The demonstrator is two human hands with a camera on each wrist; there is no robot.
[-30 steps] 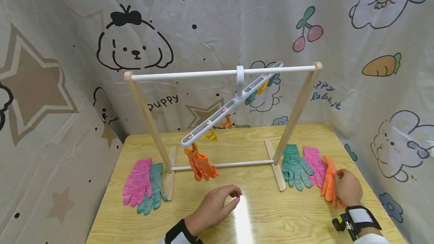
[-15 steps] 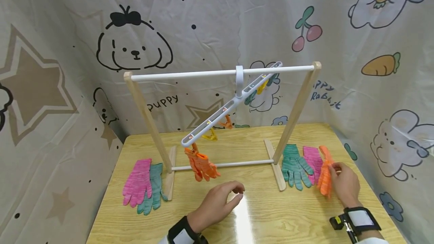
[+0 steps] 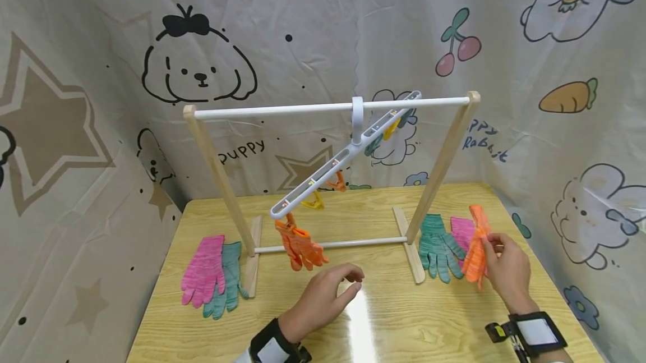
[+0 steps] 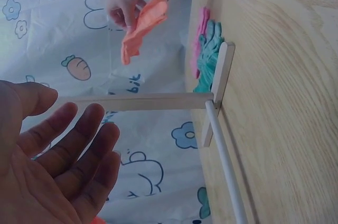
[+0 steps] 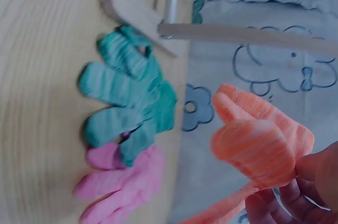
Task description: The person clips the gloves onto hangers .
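My right hand pinches an orange glove between thumb and fingers, above the table's right side. In the right wrist view the orange glove is clear of the tabletop. Just left of it lie a pink glove and a green glove. My left hand hovers over the front middle with loosely bent fingers and nothing in them. Beyond it, another orange glove hangs from a clip at the near end of the grey hanger.
The hanger hooks over the white rod of a wooden rack. Several yellow, orange and green clips hang along it, including a yellow clip. A pink glove overlaps a green glove at the left. A printed curtain surrounds the table.
My right hand has lifted the orange glove off the table and carried it slightly left, partly over the pink glove. My left hand has shifted slightly up and right.
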